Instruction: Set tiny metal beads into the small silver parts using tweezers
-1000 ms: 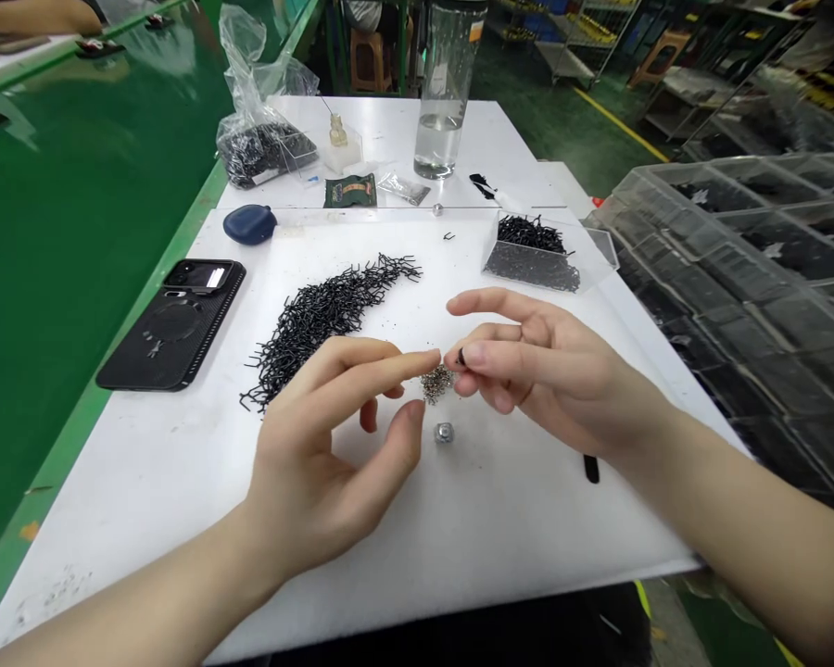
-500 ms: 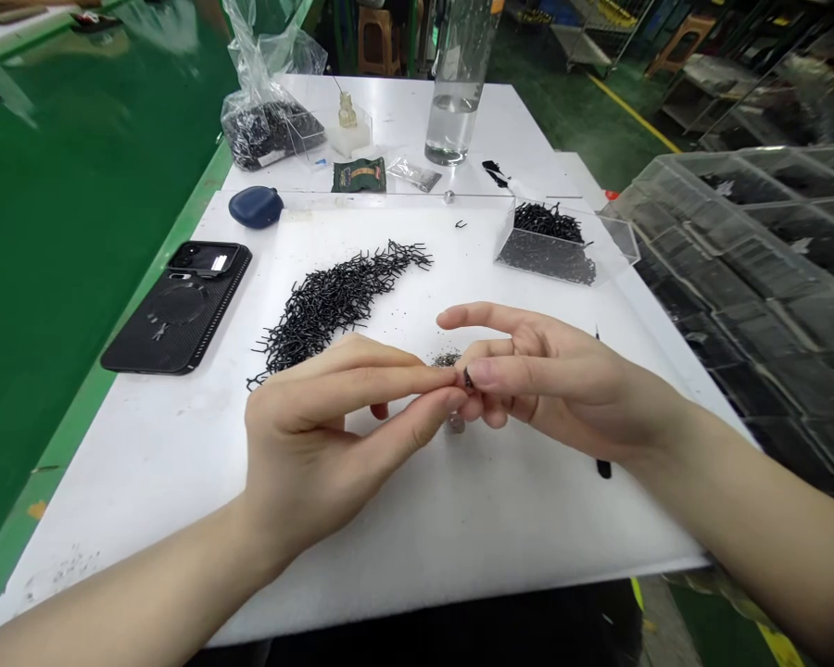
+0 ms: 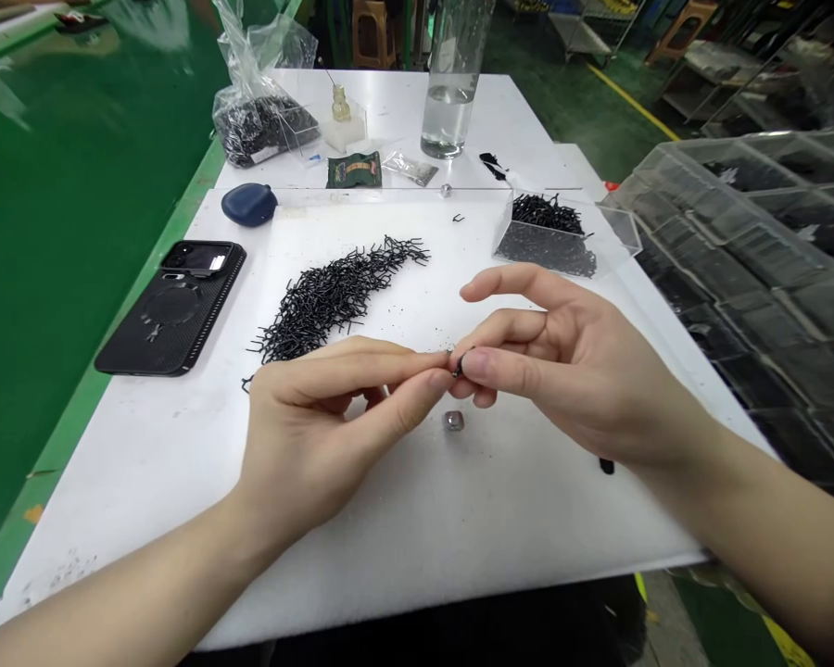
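Your right hand [image 3: 584, 371] is grasping a small black piece [image 3: 461, 363] between the thumb and the fingers facing it. The piece sits right at the end of that grip, mostly covered by your thumb, with only its dark edge showing on the side toward your left hand [image 3: 312, 426]. Your right forefinger is raised, away from the piece.

Your left thumb and forefinger come close together at the visible edge of the piece, so your 2 hands meet around it, above the worktop [image 3: 423, 547]. I cannot tell whether the left grip pinches the piece, something tiny, or nothing; the spot between the tips is too small to read.

Below the meeting fingertips, on your side, a small silvery block [image 3: 454, 421] rests on the worktop. Just beyond the fingertips lie some tiny scattered bits [image 3: 447, 335], partly hidden by your hands. Past your left hand spreads a curved heap of thin black pieces [image 3: 340, 292], and 1 loose forked piece [image 3: 458, 219] lies well apart from it. Beyond your right hand, a clear tray [image 3: 615, 233] holds more black pieces. Your phone [image 3: 173, 310] lies left of the heap, with a dark blue case [image 3: 248, 203] beyond it.
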The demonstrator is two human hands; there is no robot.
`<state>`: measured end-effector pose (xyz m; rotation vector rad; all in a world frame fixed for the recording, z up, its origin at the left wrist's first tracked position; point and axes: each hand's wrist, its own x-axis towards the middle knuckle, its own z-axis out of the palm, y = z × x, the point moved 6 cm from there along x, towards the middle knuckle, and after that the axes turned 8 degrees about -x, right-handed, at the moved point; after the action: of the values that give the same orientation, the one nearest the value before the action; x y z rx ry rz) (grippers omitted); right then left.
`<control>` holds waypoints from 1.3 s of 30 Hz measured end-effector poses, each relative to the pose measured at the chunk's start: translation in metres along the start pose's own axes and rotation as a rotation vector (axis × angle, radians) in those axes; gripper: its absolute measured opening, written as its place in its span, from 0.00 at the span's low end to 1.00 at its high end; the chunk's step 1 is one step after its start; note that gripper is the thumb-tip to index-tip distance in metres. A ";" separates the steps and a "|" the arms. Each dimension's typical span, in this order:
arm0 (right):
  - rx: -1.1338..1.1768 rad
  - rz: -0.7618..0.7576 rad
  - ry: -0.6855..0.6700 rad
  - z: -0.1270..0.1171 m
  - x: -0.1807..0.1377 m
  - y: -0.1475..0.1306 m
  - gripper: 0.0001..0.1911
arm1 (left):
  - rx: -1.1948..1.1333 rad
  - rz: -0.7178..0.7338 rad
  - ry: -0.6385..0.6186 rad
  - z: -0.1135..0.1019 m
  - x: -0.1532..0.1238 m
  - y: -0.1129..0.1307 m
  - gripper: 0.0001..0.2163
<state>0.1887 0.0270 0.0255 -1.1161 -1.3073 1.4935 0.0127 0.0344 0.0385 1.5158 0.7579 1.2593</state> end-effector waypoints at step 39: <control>-0.171 -0.185 0.046 -0.001 -0.008 -0.012 0.11 | 0.027 -0.009 -0.006 -0.003 -0.003 -0.003 0.09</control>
<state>0.1918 0.0209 0.0385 -1.0977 -1.4855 1.2330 0.0098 0.0337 0.0344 1.5358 0.7800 1.2412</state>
